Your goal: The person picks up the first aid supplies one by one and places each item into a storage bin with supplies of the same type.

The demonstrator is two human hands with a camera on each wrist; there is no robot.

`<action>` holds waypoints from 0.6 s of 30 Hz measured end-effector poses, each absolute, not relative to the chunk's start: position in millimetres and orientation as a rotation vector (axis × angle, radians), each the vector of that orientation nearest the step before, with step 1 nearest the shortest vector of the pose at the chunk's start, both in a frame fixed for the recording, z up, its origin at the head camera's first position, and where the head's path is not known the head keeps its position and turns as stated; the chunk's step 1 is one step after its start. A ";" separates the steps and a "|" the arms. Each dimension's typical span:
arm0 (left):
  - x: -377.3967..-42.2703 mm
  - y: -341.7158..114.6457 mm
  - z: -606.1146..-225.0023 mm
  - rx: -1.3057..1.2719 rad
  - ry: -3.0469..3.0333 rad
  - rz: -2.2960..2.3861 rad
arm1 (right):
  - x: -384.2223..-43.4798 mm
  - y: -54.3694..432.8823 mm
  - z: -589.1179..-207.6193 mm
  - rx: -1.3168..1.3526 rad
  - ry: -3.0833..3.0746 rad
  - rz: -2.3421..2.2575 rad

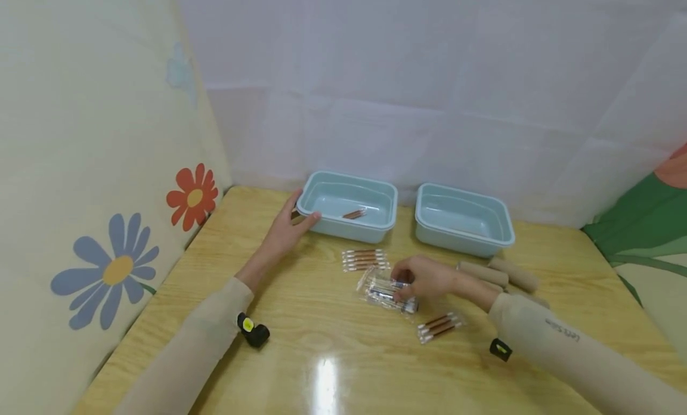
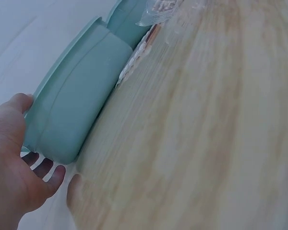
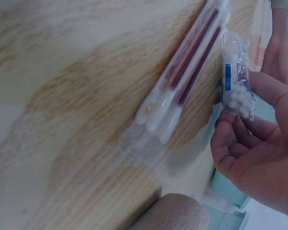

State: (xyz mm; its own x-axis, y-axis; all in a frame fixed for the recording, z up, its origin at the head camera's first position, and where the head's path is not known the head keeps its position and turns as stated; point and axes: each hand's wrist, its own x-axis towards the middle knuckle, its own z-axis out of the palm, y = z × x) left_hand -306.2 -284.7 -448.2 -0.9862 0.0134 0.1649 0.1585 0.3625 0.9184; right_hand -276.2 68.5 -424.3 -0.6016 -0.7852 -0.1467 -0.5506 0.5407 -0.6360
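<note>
My left hand (image 1: 284, 231) grips the left end of a light-blue plastic bin (image 1: 343, 228), with the thumb at its front rim. In the left wrist view, other fingers curl by the bin's end wall (image 2: 72, 96). A small brown-stick bundle (image 1: 354, 214) lies inside that bin. My right hand (image 1: 429, 276) pinches a clear packet of white-tipped cotton swabs (image 1: 382, 291) just above or on the table; the right wrist view shows its blue label and swab heads (image 3: 240, 100). A pack of brown-stick swabs (image 1: 366, 260) lies behind it, another pack (image 1: 440, 327) nearer me.
A second light-blue bin (image 1: 461, 239) stands to the right of the first, near the white cloth backdrop (image 1: 376, 123). Several tan cylinders (image 1: 485, 273) lie beside my right forearm. The wooden table (image 1: 300, 343) meets a flower-printed cloth (image 1: 118, 135) on the left.
</note>
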 end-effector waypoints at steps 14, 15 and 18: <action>-303.8 -286.2 -449.3 -0.176 -2.473 -1.712 | -274.2 72.9 -418.1 -1.141 2.393 -0.775; -303.6 -285.9 -449.0 -0.181 -2.471 -1.714 | -274.2 73.1 -417.8 -1.141 2.392 -0.776; -304.8 -285.5 -449.3 -0.192 -2.467 -1.710 | -274.6 74.0 -416.4 -1.147 2.390 -0.778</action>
State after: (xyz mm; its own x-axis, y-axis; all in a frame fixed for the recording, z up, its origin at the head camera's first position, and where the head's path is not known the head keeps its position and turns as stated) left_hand -304.8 -285.5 -449.3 -0.9830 0.0284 0.1814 0.1799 0.3484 0.9199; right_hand -274.6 74.0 -416.4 -0.5966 -0.7969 -0.0948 -0.5885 0.5147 -0.6235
